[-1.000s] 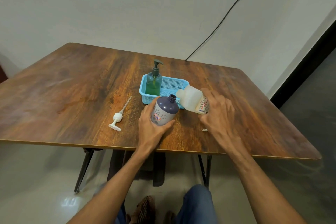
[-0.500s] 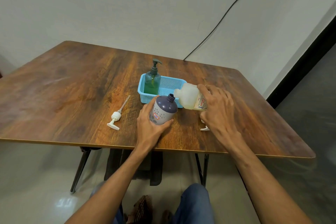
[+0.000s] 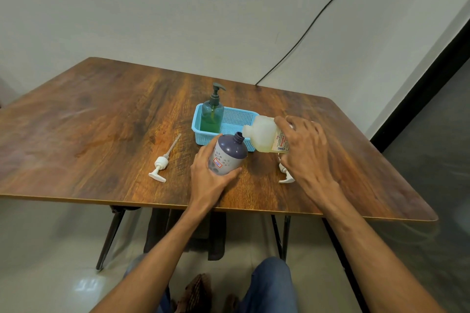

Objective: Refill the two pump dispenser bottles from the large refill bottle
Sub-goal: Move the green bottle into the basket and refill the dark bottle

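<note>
Right hand [image 3: 306,154] tips refill bottle [image 3: 264,136] onto purple bottle [image 3: 229,154].

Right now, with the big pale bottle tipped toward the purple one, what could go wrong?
The purple plastic bottle has a narrow open neck, and the mouth of the translucent white refill bottle sits beside it, so liquid may miss and spill on the brown wooden table. The purple bottle leans, held only by the left hand, so it could slip.

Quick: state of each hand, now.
Left hand: holds the purple bottle, fingers curled round it.
Right hand: holds the refill bottle, tipped toward the purple bottle's neck.
</note>
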Tool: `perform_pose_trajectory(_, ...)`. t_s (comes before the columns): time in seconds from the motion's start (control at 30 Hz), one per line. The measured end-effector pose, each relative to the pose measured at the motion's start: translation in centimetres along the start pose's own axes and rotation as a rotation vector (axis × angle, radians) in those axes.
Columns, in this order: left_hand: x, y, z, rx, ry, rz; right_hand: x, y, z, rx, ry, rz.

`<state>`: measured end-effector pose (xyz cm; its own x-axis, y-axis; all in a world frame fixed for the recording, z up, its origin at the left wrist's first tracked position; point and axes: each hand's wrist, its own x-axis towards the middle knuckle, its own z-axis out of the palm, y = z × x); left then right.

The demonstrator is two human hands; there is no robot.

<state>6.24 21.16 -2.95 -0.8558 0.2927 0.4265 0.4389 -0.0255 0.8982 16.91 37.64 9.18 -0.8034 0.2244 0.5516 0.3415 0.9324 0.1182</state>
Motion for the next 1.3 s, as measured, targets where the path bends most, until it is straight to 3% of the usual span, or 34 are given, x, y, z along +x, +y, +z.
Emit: perform_pose_trajectory(1.3, 0.11, -0.72, 0.19, 0.018, -0.002, 0.005, 0.30, -0.04, -0.53, -0.028, -0.004, -0.007)
